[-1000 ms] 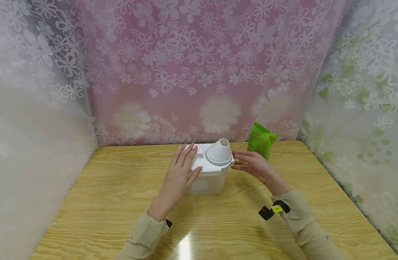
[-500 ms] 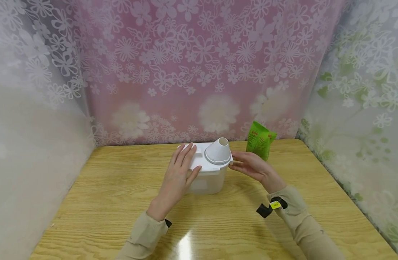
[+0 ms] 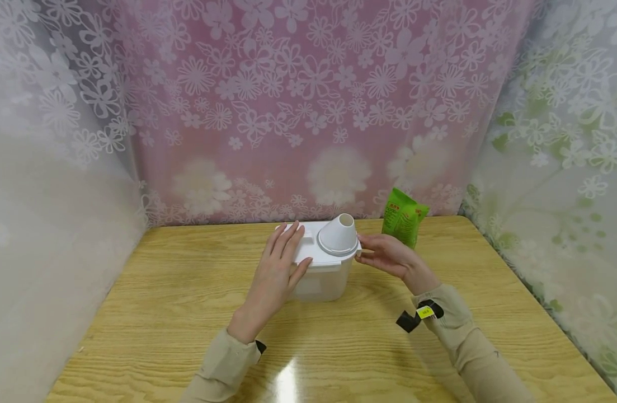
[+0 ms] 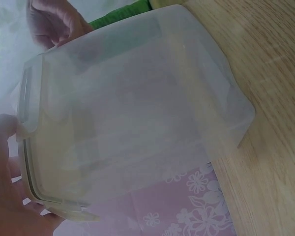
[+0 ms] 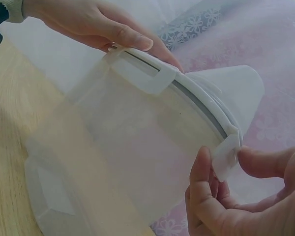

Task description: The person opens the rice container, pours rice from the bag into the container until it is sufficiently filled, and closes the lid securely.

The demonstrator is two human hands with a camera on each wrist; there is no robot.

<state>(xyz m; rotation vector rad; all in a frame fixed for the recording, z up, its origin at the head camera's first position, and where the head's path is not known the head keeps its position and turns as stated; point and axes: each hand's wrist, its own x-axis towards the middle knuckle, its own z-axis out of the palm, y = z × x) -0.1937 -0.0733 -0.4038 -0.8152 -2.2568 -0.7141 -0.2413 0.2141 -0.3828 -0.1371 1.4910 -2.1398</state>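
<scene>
A translucent container (image 3: 320,284) with a white lid (image 3: 315,258) stands upright on the table, and a white cone-shaped cap (image 3: 338,235) sits on the lid's right part. My left hand (image 3: 275,274) lies over the lid's left part, fingers spread across the top and thumb at the front edge. At the container's right end, my right hand (image 3: 391,258) pinches a white side clip (image 5: 226,157) between thumb and fingers; in the right wrist view the clip stands tilted out from the wall. The front clip (image 5: 142,73) lies along the container's side below the left thumb.
A green packet (image 3: 403,218) stands behind my right hand, near the back edge of the wooden table (image 3: 187,291). Flowered curtains (image 3: 288,112) hang behind the table and on both sides.
My right hand has moved slightly left against the container's right end, its fingers closer around the clip. The left hand keeps its place on the lid.
</scene>
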